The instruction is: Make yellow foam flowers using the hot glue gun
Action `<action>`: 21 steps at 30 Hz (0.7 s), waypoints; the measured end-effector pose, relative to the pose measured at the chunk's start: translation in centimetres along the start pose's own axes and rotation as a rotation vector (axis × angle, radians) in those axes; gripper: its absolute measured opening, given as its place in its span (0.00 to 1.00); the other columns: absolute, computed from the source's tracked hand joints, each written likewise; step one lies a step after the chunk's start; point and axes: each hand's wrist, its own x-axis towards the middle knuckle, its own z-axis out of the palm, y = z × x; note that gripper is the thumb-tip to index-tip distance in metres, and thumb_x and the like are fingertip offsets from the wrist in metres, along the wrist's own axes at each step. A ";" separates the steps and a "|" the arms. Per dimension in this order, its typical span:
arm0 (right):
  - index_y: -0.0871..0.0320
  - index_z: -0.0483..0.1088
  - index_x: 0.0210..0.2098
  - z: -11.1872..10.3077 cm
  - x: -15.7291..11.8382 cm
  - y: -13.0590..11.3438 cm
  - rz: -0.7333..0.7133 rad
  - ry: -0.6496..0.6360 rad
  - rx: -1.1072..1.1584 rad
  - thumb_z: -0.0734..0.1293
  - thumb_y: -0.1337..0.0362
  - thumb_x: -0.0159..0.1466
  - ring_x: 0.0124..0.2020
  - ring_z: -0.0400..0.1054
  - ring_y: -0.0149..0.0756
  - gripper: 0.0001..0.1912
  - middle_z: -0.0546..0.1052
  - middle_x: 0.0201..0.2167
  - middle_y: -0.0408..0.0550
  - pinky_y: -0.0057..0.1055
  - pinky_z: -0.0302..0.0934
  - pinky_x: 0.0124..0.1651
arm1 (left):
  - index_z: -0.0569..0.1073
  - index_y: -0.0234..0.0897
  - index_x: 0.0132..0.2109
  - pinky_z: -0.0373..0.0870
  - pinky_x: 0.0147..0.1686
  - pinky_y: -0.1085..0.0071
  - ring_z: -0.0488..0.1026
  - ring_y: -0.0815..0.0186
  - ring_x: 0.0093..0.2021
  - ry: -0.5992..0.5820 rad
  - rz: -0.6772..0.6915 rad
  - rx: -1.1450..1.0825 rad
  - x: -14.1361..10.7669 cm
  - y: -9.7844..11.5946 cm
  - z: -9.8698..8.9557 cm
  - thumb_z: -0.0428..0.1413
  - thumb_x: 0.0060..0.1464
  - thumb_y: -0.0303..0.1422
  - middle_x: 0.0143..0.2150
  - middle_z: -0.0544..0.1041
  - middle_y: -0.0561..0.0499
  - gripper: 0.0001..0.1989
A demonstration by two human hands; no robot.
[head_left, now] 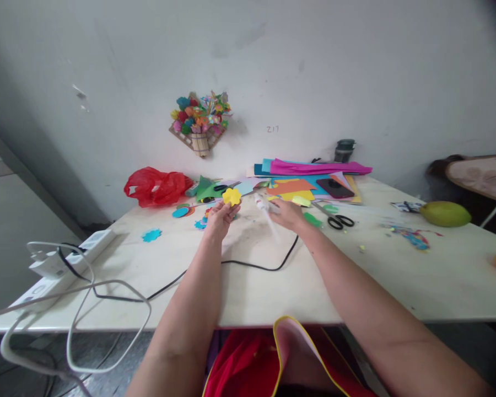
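Between the fingers of my left hand [222, 216] is a yellow paper flower [232, 197], held up above the table. My right hand [288, 213] is wrapped around a white glue gun [261, 203], with a pale glue stick jutting from it, somewhat blurred. A black cord [268, 268] runs from beneath my right hand across the table. Behind and below my left hand lie small blue and red paper cutouts [200, 224]. Farther left is a blue paper flower [151, 235]. Black-handled scissors [339, 221] lie to the right of my right hand.
A power strip [93, 245] with white cables occupies the left edge. At the back are a red plastic bag [155, 186], coloured paper sheets [293, 188], a phone [334, 188] and a dark cup [344, 150]. A greenish mango [445, 213] lies at right; paper flowers [200, 118] hang on the wall.
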 end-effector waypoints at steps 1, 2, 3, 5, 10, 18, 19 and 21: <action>0.52 0.67 0.48 0.3 -0.1 -0.2 -0.027 -0.050 -0.078 0.62 0.58 0.57 0.42 0.68 0.41 0.19 0.75 0.42 0.47 0.31 0.59 0.39 | 0.70 0.34 0.39 0.69 0.47 0.67 0.72 0.60 0.47 0.008 0.009 0.010 0.0 0.1 0.0 0.60 0.44 0.30 0.43 0.77 0.45 0.12; 0.51 0.65 0.50 0.6 -0.1 -0.4 -0.062 -0.103 -0.131 0.61 0.59 0.58 0.44 0.67 0.41 0.20 0.74 0.44 0.47 0.31 0.58 0.41 | 0.70 0.35 0.39 0.68 0.47 0.67 0.72 0.60 0.47 0.014 0.016 0.020 0.0 0.1 0.0 0.60 0.44 0.30 0.43 0.77 0.45 0.12; 0.51 0.63 0.52 1.0 -0.2 -0.7 -0.107 -0.136 -0.164 0.60 0.61 0.59 0.46 0.66 0.41 0.21 0.72 0.47 0.48 0.32 0.58 0.42 | 0.70 0.35 0.38 0.69 0.47 0.67 0.72 0.60 0.47 0.017 0.019 0.027 -0.1 0.2 0.1 0.61 0.44 0.30 0.43 0.77 0.46 0.12; 0.53 0.61 0.55 1.9 -0.5 -1.4 -0.192 -0.168 -0.200 0.59 0.62 0.59 0.48 0.65 0.42 0.23 0.70 0.50 0.50 0.32 0.57 0.45 | 0.70 0.35 0.38 0.69 0.46 0.67 0.73 0.60 0.46 0.014 0.020 0.032 -0.1 0.2 0.1 0.61 0.43 0.30 0.42 0.77 0.46 0.13; 0.57 0.63 0.53 4.2 -1.4 -3.1 -0.270 -0.167 -0.260 0.58 0.64 0.60 0.45 0.66 0.42 0.21 0.72 0.44 0.54 0.32 0.58 0.43 | 0.69 0.34 0.37 0.72 0.40 0.69 0.75 0.60 0.42 -0.012 -0.028 0.056 -0.1 0.1 0.6 0.62 0.42 0.30 0.38 0.78 0.47 0.13; 0.57 0.74 0.38 1.3 -0.3 -1.9 -0.170 -0.063 -0.282 0.57 0.57 0.61 0.45 0.66 0.41 0.17 0.75 0.41 0.54 0.31 0.55 0.45 | 0.69 0.32 0.36 0.74 0.37 0.68 0.76 0.59 0.38 -0.055 -0.122 0.091 -0.6 0.0 1.4 0.61 0.42 0.29 0.35 0.78 0.46 0.12; 0.57 0.74 0.37 0.5 -0.1 -1.3 -0.094 -0.053 -0.292 0.57 0.58 0.61 0.44 0.67 0.41 0.16 0.76 0.39 0.53 0.32 0.54 0.46 | 0.69 0.32 0.35 0.74 0.38 0.66 0.76 0.59 0.38 -0.060 -0.133 0.100 -0.6 -0.1 1.4 0.61 0.43 0.29 0.35 0.78 0.46 0.11; 0.56 0.74 0.37 -0.6 0.4 0.1 0.023 -0.065 -0.314 0.57 0.60 0.61 0.42 0.68 0.40 0.16 0.77 0.38 0.53 0.33 0.54 0.46 | 0.69 0.31 0.35 0.74 0.41 0.64 0.76 0.59 0.38 -0.065 -0.156 0.115 -0.6 -0.2 1.4 0.61 0.44 0.30 0.35 0.78 0.46 0.11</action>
